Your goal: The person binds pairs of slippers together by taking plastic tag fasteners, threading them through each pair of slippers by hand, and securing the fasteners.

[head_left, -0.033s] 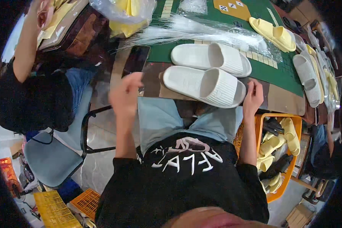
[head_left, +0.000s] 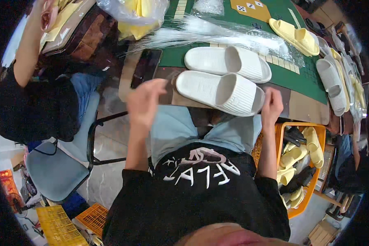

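Two white ribbed slide sandals lie side by side at the table's near edge, toes to the right: the far slide [head_left: 209, 58] and the near slide [head_left: 197, 85]. Close to the near slide's toe is my right hand [head_left: 272, 105], its fingers curled inward; whether they grip the rim is hidden. My left hand [head_left: 145, 100] hovers by the table edge, left of the near slide's heel and apart from it. Motion blurs its bent fingers, and I see no object in it. A dark phone [head_left: 146, 67] rests on the table just beyond that hand.
Behind the slides lies a bundle of clear plastic strands [head_left: 201, 33] on the green mat [head_left: 174, 60]. Yellow slides [head_left: 295, 37] sit far right. An orange crate [head_left: 307, 205] of footwear stands by my right side. Another person's arm [head_left: 26, 61] is at left, beside a chair [head_left: 55, 172].
My left hand has moved right, toward the near slide's heel. My right hand's fingers have drawn in slightly toward the toe. The slides have stayed in place.
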Available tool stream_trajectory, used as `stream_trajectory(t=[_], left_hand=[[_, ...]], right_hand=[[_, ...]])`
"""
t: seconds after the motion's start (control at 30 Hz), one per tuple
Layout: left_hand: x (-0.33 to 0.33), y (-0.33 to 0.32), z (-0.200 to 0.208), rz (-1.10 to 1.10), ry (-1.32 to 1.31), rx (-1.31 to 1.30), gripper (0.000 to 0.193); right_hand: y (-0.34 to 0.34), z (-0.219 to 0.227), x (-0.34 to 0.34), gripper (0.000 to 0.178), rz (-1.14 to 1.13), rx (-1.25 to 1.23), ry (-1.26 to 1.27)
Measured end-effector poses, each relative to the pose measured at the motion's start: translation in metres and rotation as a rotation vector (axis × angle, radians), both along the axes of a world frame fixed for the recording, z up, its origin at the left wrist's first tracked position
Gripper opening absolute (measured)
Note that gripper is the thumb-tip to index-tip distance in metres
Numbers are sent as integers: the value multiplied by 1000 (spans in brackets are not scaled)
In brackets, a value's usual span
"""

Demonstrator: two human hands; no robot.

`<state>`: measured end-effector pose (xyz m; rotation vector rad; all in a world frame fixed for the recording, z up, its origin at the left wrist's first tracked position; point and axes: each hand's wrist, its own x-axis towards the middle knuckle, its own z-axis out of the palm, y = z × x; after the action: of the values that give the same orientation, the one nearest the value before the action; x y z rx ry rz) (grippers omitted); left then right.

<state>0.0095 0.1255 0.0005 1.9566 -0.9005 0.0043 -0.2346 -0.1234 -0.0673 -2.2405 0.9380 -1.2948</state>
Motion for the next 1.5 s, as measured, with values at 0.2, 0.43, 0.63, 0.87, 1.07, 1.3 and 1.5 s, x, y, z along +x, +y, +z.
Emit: stream_trajectory(t=[0.2,0.43,0.63,0.87,1.07,1.3,1.5], left_hand=[[-34,-80,-39,-488,-65,276,18],[-50,-144,-35,-773,133,359,23],[-25,-132,-60,-776,219,220,23],[28,-84,-42,-734,1281,-498,22],[24,-90,-36,-533,1529,-1035,26],[16,-130,-41,-198,767,-471,17],[7,-166,-38,-381,603,-20,12]], right_hand=[[22,28,3,15,261,-69,355],[20,4,0,17,271,41,308],[12,18,2,6,193,10,140],[-19,38,-35,14,320,894,-620],[-26,36,-25,7,257,975,-740],[-49,24,-10,15,0,597,-246],[-56,3,27,13,10,246,-30]])
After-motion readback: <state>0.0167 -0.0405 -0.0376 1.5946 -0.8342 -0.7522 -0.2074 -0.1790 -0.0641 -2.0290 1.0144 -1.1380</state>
